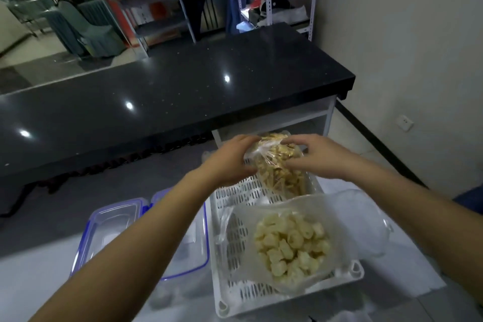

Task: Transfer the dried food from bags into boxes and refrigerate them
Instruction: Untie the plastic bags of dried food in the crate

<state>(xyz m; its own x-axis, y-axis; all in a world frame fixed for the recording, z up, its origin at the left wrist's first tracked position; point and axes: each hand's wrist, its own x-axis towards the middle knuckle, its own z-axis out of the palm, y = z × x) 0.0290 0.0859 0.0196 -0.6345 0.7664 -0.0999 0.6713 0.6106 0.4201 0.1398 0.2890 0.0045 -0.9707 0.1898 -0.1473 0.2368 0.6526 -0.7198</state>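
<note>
Gripping the bag of dried strips over the white basket, left hand and right hand risk a spill if thin film is torn.

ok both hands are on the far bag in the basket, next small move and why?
Probably lift the far bag out of the white basket and carry it left to the clear boxes. The left hand and right hand each grip its gathered top, so it looks ready to lift, but it sits over the basket, not the boxes. The near bag lies untouched.
</note>
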